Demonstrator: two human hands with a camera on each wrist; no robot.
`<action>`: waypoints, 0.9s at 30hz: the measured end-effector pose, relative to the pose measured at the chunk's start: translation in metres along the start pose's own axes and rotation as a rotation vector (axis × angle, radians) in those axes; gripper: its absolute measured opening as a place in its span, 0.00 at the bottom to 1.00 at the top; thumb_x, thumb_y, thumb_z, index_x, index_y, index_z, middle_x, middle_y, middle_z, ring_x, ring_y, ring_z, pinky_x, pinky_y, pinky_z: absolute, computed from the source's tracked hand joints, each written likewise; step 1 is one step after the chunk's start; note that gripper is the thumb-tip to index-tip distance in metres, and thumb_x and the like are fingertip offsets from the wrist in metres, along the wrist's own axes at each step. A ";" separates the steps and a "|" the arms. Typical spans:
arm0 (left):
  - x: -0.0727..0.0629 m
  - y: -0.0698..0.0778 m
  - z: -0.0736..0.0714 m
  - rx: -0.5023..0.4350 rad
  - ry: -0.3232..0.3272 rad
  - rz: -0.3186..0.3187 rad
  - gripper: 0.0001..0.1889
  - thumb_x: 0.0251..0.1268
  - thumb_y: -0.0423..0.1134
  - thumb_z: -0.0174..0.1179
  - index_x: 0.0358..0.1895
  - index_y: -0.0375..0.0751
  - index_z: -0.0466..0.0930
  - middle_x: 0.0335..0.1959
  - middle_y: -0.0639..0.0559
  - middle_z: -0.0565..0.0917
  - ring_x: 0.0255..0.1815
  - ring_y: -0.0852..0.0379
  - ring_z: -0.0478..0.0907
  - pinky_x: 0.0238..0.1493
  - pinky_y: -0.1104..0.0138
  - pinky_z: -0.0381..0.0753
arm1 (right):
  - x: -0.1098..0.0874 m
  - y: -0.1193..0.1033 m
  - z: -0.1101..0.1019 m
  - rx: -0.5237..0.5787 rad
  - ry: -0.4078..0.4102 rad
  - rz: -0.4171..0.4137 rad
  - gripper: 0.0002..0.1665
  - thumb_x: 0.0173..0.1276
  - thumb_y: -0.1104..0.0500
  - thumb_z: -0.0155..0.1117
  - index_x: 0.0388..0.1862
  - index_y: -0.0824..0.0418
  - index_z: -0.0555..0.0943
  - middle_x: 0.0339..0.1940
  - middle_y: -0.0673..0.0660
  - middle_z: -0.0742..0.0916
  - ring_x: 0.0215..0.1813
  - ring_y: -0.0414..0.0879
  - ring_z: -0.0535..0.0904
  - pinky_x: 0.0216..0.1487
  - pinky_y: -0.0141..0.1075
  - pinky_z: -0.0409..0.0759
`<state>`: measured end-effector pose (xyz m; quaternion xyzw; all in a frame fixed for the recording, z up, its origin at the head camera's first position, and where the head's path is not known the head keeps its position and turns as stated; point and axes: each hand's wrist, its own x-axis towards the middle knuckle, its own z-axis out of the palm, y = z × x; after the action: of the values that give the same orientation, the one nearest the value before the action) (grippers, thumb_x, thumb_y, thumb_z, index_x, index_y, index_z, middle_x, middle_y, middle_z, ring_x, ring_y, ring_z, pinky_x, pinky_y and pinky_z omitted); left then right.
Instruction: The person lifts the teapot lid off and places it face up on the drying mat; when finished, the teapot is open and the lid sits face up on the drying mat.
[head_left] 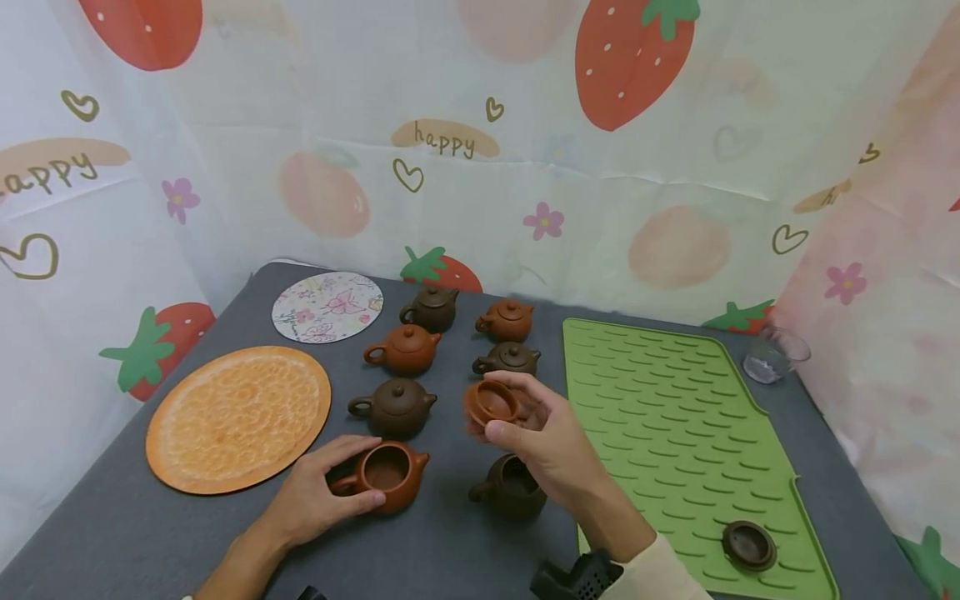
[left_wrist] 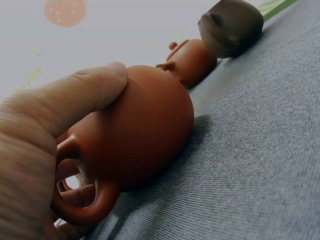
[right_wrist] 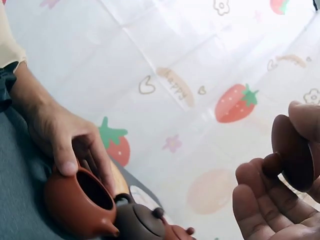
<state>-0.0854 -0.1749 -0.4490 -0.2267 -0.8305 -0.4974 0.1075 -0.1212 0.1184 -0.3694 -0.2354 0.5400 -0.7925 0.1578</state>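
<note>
My left hand (head_left: pixel 315 496) grips a lidless red-brown teapot (head_left: pixel 408 490) around its handle side, thumb on the body near the rim. The pot stands upright on the cloth with its spout to the right. My right hand (head_left: pixel 555 442) pinches a red-brown teapot lid (head_left: pixel 497 403) above the table. Its hollow underside faces the head camera, and its knob points toward the fingers in the right wrist view. Below that hand stands a dark brown lidless teapot (head_left: pixel 501 493), partly hidden by the hand. A dark lid (head_left: pixel 750 546) lies hollow side up on the green mat (head_left: pixel 675 433).
Behind the hands stand several lidded teapots, among them a dark one (head_left: pixel 396 408) and a red-brown one (head_left: pixel 405 350). At left lie an orange round mat (head_left: pixel 240 417) and a floral round mat (head_left: pixel 327 307). A clear glass (head_left: pixel 772 357) is at the far right.
</note>
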 end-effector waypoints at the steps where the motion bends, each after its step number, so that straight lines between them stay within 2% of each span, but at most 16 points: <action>1: 0.000 0.000 0.000 -0.001 0.000 0.001 0.29 0.46 0.33 0.77 0.56 0.33 0.79 0.50 0.46 0.81 0.51 0.52 0.78 0.49 0.55 0.77 | -0.002 -0.002 -0.002 -0.033 0.006 -0.002 0.31 0.67 0.65 0.66 0.67 0.67 0.67 0.58 0.67 0.76 0.56 0.59 0.77 0.57 0.54 0.72; 7: -0.001 -0.001 0.000 -0.008 0.000 -0.003 0.30 0.46 0.33 0.77 0.56 0.33 0.79 0.50 0.46 0.81 0.51 0.52 0.77 0.49 0.56 0.77 | -0.016 -0.014 -0.013 -0.238 0.033 -0.029 0.32 0.67 0.64 0.66 0.69 0.63 0.68 0.60 0.66 0.76 0.57 0.57 0.75 0.52 0.49 0.76; 11: 0.000 -0.001 0.000 -0.015 -0.006 -0.006 0.29 0.46 0.33 0.76 0.56 0.33 0.79 0.51 0.47 0.81 0.52 0.52 0.77 0.49 0.56 0.77 | -0.026 -0.022 -0.021 -0.319 0.041 -0.056 0.32 0.67 0.67 0.64 0.69 0.63 0.68 0.60 0.67 0.76 0.56 0.58 0.76 0.49 0.46 0.78; 19: 0.000 0.001 -0.001 -0.011 -0.007 -0.021 0.29 0.47 0.33 0.76 0.56 0.34 0.79 0.51 0.47 0.81 0.52 0.52 0.77 0.49 0.55 0.77 | -0.050 -0.035 -0.039 -0.500 0.072 -0.093 0.32 0.66 0.73 0.61 0.69 0.65 0.67 0.58 0.67 0.77 0.55 0.56 0.78 0.48 0.44 0.79; 27: 0.001 0.000 -0.001 -0.006 -0.013 -0.026 0.29 0.47 0.34 0.76 0.56 0.34 0.79 0.51 0.47 0.81 0.52 0.52 0.77 0.49 0.54 0.77 | -0.068 -0.045 -0.052 -0.662 0.149 -0.065 0.33 0.65 0.71 0.64 0.69 0.62 0.69 0.56 0.64 0.79 0.52 0.52 0.79 0.47 0.40 0.79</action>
<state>-0.0863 -0.1761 -0.4483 -0.2196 -0.8325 -0.4997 0.0950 -0.0919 0.2100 -0.3573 -0.2327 0.7702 -0.5938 0.0075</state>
